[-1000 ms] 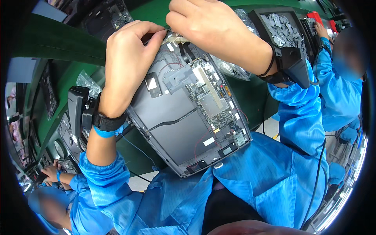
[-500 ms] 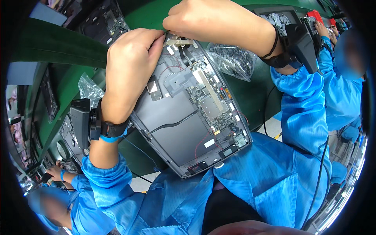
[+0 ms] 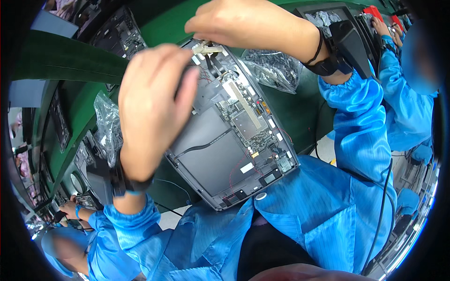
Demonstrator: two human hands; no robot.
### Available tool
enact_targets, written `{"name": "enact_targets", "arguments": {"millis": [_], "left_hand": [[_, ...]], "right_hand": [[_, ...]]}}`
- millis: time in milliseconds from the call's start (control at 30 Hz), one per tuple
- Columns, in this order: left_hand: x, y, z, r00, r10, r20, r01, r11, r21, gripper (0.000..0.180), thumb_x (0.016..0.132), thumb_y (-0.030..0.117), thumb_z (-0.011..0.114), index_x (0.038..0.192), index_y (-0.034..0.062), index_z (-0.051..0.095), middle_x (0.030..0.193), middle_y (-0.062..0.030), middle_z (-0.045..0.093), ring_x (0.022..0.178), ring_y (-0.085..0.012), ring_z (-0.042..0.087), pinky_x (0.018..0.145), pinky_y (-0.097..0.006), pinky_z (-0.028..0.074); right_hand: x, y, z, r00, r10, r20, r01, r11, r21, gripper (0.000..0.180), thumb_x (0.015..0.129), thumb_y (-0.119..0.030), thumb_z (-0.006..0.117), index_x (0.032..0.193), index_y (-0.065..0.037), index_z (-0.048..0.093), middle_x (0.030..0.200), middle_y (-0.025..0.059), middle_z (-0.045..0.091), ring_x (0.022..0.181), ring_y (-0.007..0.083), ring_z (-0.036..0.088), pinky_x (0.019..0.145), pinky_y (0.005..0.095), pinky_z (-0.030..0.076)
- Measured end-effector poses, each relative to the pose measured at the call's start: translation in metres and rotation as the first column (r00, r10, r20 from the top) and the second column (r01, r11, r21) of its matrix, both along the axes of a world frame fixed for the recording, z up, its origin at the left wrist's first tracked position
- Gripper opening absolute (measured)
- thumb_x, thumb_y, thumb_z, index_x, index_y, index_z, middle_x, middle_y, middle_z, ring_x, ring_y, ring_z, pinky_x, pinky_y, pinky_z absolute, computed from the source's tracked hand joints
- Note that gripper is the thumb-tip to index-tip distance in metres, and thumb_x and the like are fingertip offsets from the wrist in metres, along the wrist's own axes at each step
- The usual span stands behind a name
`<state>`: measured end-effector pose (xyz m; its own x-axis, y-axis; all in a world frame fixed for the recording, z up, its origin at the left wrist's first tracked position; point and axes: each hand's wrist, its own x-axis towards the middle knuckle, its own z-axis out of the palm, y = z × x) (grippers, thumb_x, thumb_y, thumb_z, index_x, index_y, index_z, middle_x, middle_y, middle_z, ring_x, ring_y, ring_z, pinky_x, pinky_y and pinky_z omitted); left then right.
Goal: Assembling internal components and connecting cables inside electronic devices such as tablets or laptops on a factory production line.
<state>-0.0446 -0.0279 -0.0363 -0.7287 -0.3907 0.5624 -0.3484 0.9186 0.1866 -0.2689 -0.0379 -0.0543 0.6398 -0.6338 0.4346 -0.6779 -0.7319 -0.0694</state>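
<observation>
An opened laptop chassis (image 3: 211, 164), dark grey with its inside exposed, lies tilted in front of me, its near edge against my blue smock. Along its right side runs a circuit board (image 3: 251, 124), and a black ribbon cable (image 3: 204, 143) crosses the middle. My right hand (image 3: 225, 19) is at the far end of the chassis, its fingers closed near the hinge; whatever they pinch is hidden. Over the chassis's left edge hovers my left hand (image 3: 152, 96), blurred, with its thumb apart from the fingers and nothing seen in it.
A clear bag of small dark parts (image 3: 276, 70) lies right of the chassis, another plastic bag (image 3: 108, 122) to the left. Further laptop parts (image 3: 119, 35) sit on the green bench (image 3: 164, 23). Co-workers in blue are at both sides. A thin cable (image 3: 176, 185) hangs by my left arm.
My left hand has come away from the chassis's far corner, moving left and toward me, and its thumb has opened. My right hand has shifted slightly left; the chassis has moved slightly.
</observation>
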Motion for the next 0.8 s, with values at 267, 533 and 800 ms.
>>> {"name": "enact_targets", "arguments": {"millis": [267,533,800], "left_hand": [[0.02,0.04,0.002,0.921,0.051,0.385,0.008,0.989,-0.15,0.041,0.071,0.007,0.064,0.11,-0.0084,0.061,0.11,-0.0178,0.061,0.096,-0.0268,0.057,0.082,-0.036,0.047],[0.009,0.033,0.003,0.972,0.056,0.229,-0.006,0.977,-0.214,0.035,0.074,0.004,0.06,0.108,-0.0081,0.062,0.11,-0.0186,0.063,0.096,-0.0276,0.062,0.081,-0.036,0.051],[-0.005,-0.008,0.0,0.997,0.017,-0.081,-0.008,0.994,0.112,0.031,0.077,-0.003,0.062,0.109,-0.0044,0.063,0.107,-0.0201,0.065,0.098,-0.0337,0.063,0.086,-0.039,0.051]], "right_hand": [[-0.001,0.03,0.013,0.93,-0.023,0.367,0.048,0.997,-0.058,0.011,0.082,-0.011,0.067,0.088,-0.002,0.067,0.084,0.0121,0.067,0.076,0.0295,0.065,0.066,0.0363,0.053],[0.018,0.074,-0.008,0.917,0.083,0.39,0.012,0.972,-0.236,0.029,0.071,-0.009,0.073,0.1,-0.006,0.068,0.101,0.006,0.067,0.069,0.0197,0.061,0.057,0.0299,0.047],[0.012,0.071,-0.003,0.973,-0.017,0.228,0.116,0.896,-0.429,0.022,0.068,-0.01,0.068,0.089,-0.004,0.069,0.101,0.0077,0.068,0.062,0.0131,0.058,0.051,0.0249,0.043]]}}
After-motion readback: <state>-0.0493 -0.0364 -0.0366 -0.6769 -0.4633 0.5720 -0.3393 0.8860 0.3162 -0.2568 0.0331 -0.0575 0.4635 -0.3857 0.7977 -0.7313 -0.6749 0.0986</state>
